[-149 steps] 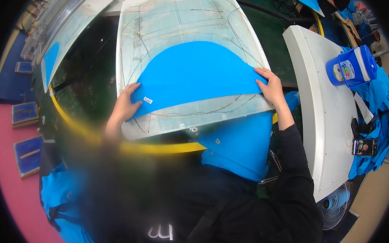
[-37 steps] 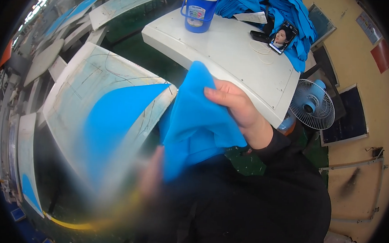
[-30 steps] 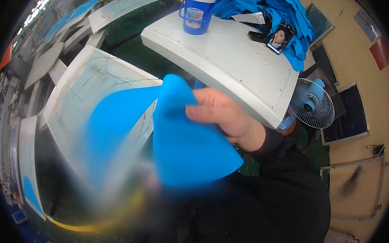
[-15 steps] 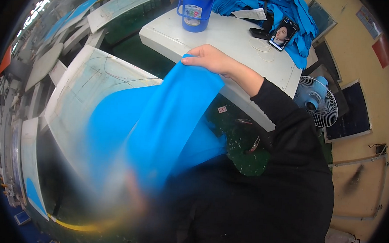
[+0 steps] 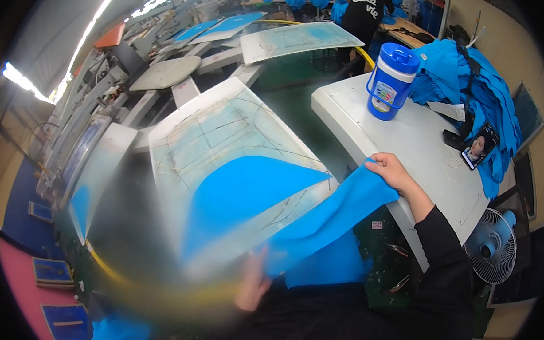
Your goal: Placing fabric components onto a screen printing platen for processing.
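Observation:
My right hand [image 5: 392, 170] pinches one corner of a blue fabric piece [image 5: 338, 207] beside the white table's front edge. The fabric stretches in a folded band down toward my body. At its lower end is my left hand [image 5: 254, 283], smeared in the picture, with its fingers closed at the cloth. Another flat blue piece [image 5: 253, 184] with a curved edge lies on the white board [image 5: 225, 118] in front of me. More blue cloth [image 5: 338, 263] hangs below the held band, close to my lap.
The white table [image 5: 355, 100] bears a blue-and-white jug [image 5: 392, 81], a phone [image 5: 479, 147] and a heap of blue fabric [image 5: 467, 88]. A fan [image 5: 492, 246] stands at right. More boards [image 5: 297, 42] reach out beyond. A person [image 5: 363, 15] stands far back.
The view has swung left and up. The held piece has moved off the board toward the table side, uncovering the flat piece lying there. My right hand still grips its corner.

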Tool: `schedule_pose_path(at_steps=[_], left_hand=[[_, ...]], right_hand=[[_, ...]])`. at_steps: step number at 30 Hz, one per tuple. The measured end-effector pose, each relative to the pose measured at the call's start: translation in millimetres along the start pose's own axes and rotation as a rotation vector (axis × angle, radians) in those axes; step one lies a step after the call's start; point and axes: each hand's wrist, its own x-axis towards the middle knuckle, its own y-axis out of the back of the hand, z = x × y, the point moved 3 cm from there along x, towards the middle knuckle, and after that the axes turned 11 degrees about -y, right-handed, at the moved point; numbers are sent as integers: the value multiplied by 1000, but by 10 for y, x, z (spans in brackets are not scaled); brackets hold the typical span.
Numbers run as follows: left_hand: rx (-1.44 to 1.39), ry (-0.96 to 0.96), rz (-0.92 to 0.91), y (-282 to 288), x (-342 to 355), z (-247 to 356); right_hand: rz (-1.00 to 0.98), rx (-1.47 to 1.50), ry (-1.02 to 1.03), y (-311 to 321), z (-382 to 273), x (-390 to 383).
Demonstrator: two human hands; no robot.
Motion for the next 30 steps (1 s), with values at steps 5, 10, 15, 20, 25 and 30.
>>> schedule_pose_path(at_steps=[5,10,15,20,25,30], left_hand=[[0,97,-106,-416,-288,158],[67,165,-232,-423,-318,33],[-226,372,-292,-217,-152,-242],[240,-96,-327,-671,-465,379],[-104,119,-186,-168,-208,235],[-77,-67,-87,-4,-188,414]], right_hand=[[22,37,20,143,46,69],[-39,132,21,152,3,107],[-119,250,-57,164,-36,92],[-114,302,-61,212,45,104],[-156,251,5,188,-81,-2],[-184,270,36,66,-80,-126]])
